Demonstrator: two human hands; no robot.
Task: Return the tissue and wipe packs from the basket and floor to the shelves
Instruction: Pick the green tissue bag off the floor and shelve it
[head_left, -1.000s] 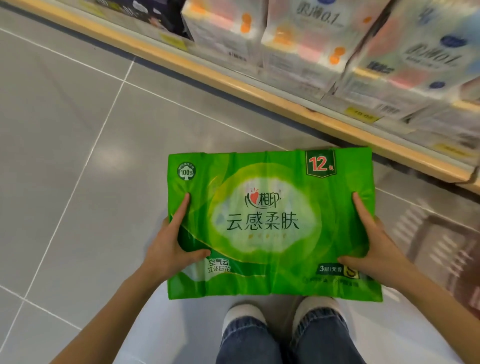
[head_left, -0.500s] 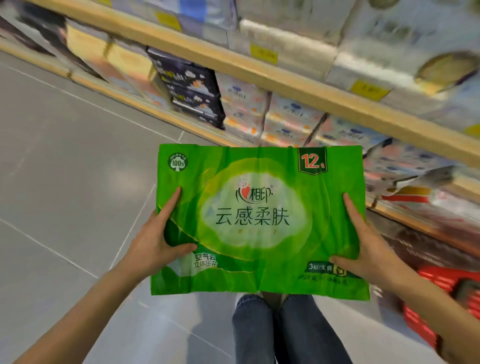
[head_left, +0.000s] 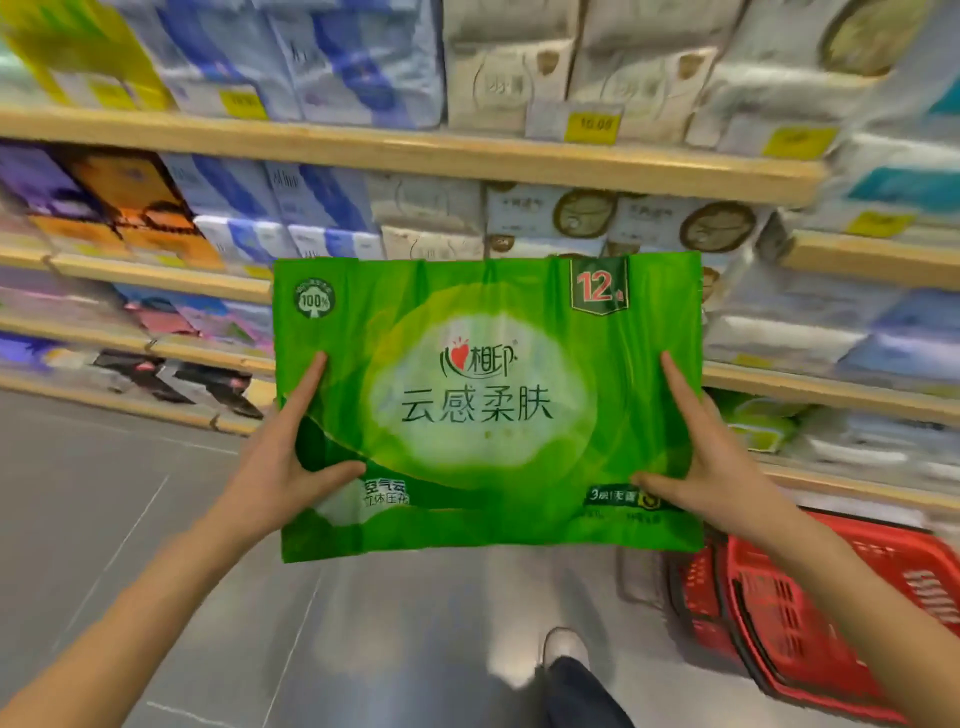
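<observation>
Head view: the left grip clasps the left edge of the green tissue pack, thumb laid across the front face and forefinger stretched up along it. Its other fingers are hidden behind the wrapper. The right grip does the same on the right edge, so both grips are grasping the pack between them. The pack hangs in the air with its printed face toward the camera, level, in front of the shelves. How near it is to them cannot be told.

The shelves are stacked with packs behind it — blue and white at left, cream packs just above the pack's top edge, pale ones at right — though blur hides the detail. Yellow price tags sit on the wooden shelf edges. A few green packs lie on a lower shelf just beside the right grip.

A red basket stands on the floor under the right forearm, near the shelf foot. A shoe shows below the pack. Grey tiles stretch away to the left.
</observation>
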